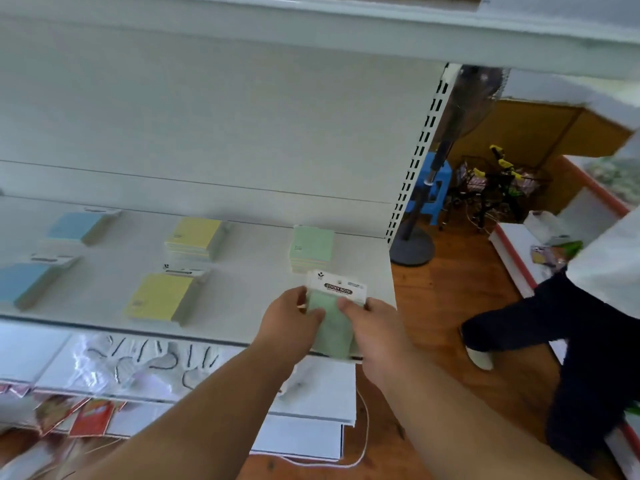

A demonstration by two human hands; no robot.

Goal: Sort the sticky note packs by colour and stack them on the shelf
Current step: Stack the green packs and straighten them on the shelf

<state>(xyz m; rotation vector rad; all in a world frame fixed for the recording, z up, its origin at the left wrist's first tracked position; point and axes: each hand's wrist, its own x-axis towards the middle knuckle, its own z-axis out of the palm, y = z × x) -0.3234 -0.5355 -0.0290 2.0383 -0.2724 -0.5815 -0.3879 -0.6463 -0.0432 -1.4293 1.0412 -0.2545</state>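
Together, both hands (327, 327) pinch the green pack (334, 320) over the shelf (242, 306) edge.

Landmark: pedestal fan (446, 161), standing on wooden floor (446, 306), round grey base (412, 250) down at the bottom of its pole. Just behind the pole, a blue plastic stool (437, 188). Right of the fan, a tangle of wire baskets with yellow-green handles (498, 181). Further right, a low white counter edged in red (512, 258), small packets lying on it. Nearer than the fan and to its right, another person's dark trouser legs (561, 334) and one white shoe (479, 356). Far below-left of the fan, clear plastic bags with black hooks (138, 358), red packets (91, 419), and a white cord (363, 441) looping over the floor.
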